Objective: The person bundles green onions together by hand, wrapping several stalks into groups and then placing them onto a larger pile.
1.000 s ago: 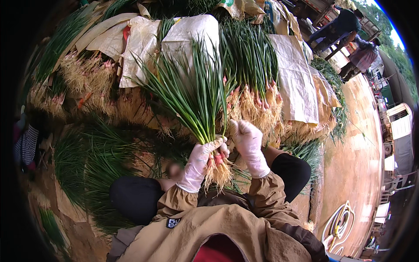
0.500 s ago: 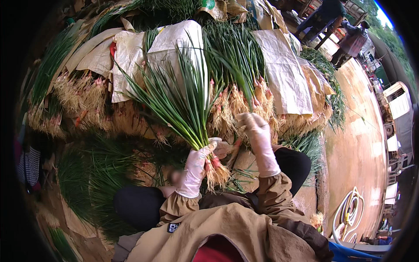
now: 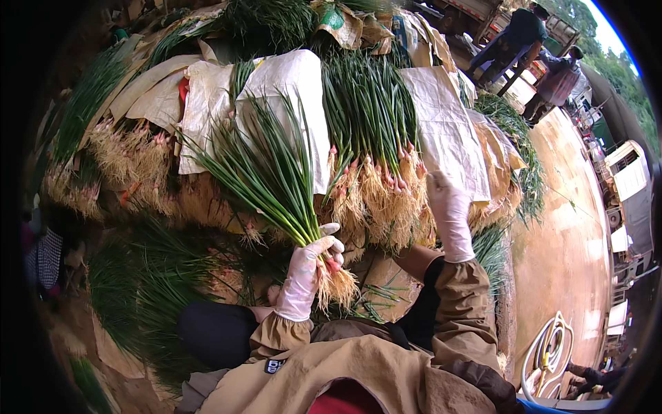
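My gloved left hand (image 3: pixel 308 265) is wrapped round a bunch of green garlic (image 3: pixel 283 186) just above its reddish bulbs. The long leaves fan up and to the left, and pale roots hang below the fist. To the right, my gloved right hand (image 3: pixel 448 203) is raised with its fingers curled in, close to a white sheet (image 3: pixel 445 124); whatever it may hold is hidden. Beyond both hands lies a row of green garlic (image 3: pixel 369 117), leaves pointing away and roots toward me.
More white sheets (image 3: pixel 286 93) and brown sheets (image 3: pixel 155 90) cover parts of the pile. Loose green leaves (image 3: pixel 172 276) lie at the left by my knee. A coiled hose (image 3: pixel 549 352) rests on the floor at the right. Two people (image 3: pixel 514 41) stand at the far right.
My right hand has moved right, away from the bunch, and its fingers have curled in. My left hand stays on the bunch, now slightly lower and further left.
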A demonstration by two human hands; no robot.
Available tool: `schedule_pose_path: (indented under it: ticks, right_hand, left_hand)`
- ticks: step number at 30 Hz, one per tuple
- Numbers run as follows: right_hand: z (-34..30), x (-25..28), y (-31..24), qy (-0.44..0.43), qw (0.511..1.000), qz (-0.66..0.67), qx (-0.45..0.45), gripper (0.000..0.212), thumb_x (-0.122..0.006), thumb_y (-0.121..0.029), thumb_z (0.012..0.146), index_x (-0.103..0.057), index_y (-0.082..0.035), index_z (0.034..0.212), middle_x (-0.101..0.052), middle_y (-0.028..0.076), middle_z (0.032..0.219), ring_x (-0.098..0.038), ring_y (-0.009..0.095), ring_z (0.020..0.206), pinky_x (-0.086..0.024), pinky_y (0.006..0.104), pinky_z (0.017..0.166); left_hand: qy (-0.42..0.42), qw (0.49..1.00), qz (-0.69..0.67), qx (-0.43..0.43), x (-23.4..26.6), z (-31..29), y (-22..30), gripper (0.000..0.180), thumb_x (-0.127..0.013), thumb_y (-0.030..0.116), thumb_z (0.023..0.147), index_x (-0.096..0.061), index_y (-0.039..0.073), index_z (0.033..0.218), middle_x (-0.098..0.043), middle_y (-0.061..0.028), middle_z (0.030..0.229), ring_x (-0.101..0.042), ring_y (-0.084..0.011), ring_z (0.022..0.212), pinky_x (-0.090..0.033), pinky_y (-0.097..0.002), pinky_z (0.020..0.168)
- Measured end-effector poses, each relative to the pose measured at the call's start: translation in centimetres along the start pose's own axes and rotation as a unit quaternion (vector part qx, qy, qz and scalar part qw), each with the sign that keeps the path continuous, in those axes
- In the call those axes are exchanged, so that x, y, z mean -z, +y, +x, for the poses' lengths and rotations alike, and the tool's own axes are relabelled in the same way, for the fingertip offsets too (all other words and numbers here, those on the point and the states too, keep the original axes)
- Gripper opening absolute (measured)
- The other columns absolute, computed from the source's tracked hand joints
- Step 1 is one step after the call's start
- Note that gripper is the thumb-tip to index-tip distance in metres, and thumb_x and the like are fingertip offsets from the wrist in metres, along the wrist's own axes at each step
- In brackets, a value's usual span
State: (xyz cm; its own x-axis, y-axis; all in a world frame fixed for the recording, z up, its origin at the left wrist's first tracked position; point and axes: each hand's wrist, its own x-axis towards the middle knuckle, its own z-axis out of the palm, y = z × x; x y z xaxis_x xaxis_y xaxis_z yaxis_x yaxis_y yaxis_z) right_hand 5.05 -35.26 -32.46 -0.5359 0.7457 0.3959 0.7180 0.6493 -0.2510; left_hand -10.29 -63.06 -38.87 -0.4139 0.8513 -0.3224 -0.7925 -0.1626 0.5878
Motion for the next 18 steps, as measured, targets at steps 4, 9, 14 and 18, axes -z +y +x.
schedule_pose_path:
  ticks: [4, 9, 14, 18]
  right_hand:
    - [5.7, -5.9, -8.1, -0.146, 0.986, -0.062, -0.052, 0.036, -0.061, -0.041, 0.090, -0.068, -0.007, 0.083, -0.067, 0.007, 0.068, -0.063, 0.021, 0.057, -0.052, 0.0368, 0.059]
    - [-0.6, -3.5, -11.4, -0.157, 0.942, 0.269, -0.122, 0.030, -0.060, -0.033, 0.094, -0.070, -0.007, 0.083, -0.066, 0.004, 0.068, -0.061, 0.011, 0.055, -0.048, 0.0301, 0.049]
    - [-10.1, -7.0, -12.0, -0.367, 0.589, 0.676, -0.247, 0.034, -0.062, -0.023, 0.095, -0.051, -0.002, 0.119, -0.061, 0.006, 0.065, -0.054, 0.011, 0.043, -0.042, 0.0244, 0.036]
    - [-9.0, -6.3, -12.9, -0.395, 0.552, 0.704, -0.208, 0.038, -0.062, -0.022, 0.094, -0.053, -0.003, 0.126, -0.059, 0.000, 0.081, -0.044, 0.006, 0.043, -0.037, 0.0213, 0.035]
  left_hand:
    - [-0.002, 1.000, 0.016, 0.005, -0.3, 0.2, -0.1, 0.034, -0.055, 0.009, 0.093, -0.051, 0.000, 0.126, -0.067, -0.0130, 0.093, -0.064, -0.0183, 0.064, -0.052, -0.0282, 0.055]
    - [0.010, 0.999, -0.035, -0.008, 0.6, -0.3, -0.4, 0.034, -0.057, 0.013, 0.093, -0.053, 0.001, 0.125, -0.064, -0.0188, 0.115, -0.068, -0.0185, 0.073, -0.058, -0.0301, 0.067]
    - [0.006, 0.998, 0.019, 0.060, 0.8, 0.1, -2.4, 0.023, -0.059, 0.023, 0.094, -0.061, 0.003, 0.082, -0.065, -0.0077, 0.071, -0.062, -0.0169, 0.054, -0.051, -0.0272, 0.052]
    - [-0.034, 0.992, -0.076, 0.097, 0.6, -1.2, -1.3, 0.024, -0.056, 0.021, 0.096, -0.060, 0.001, 0.083, -0.066, -0.0106, 0.083, -0.066, -0.0222, 0.071, -0.055, -0.0322, 0.061]
